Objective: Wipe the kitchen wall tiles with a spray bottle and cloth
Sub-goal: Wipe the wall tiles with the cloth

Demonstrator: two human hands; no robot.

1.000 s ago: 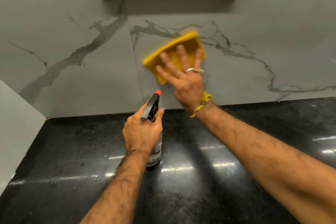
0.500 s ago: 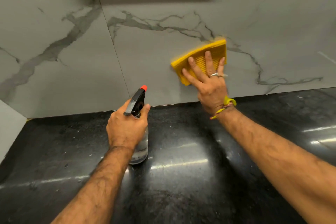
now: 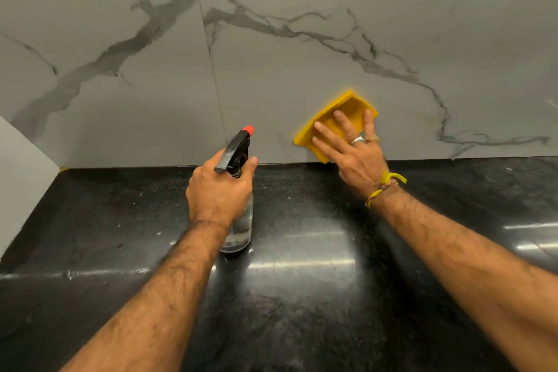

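Pressing cloth [image 3: 324,127] flat-fingered, right hand [image 3: 353,154] | left hand [image 3: 219,190] gripping spray bottle [image 3: 240,220]

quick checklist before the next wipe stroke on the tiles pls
1. Cloth flat on the wall tile under the right hand: ok.
2. Room to go lower: not ok, the cloth's bottom corner is at the countertop edge.
3. Spray bottle gripped upright by the left hand: ok.
4. Nozzle facing the tiles: ok.
5. Liquid left in the bottle: cannot tell.
6. Tile wet enough: cannot tell.
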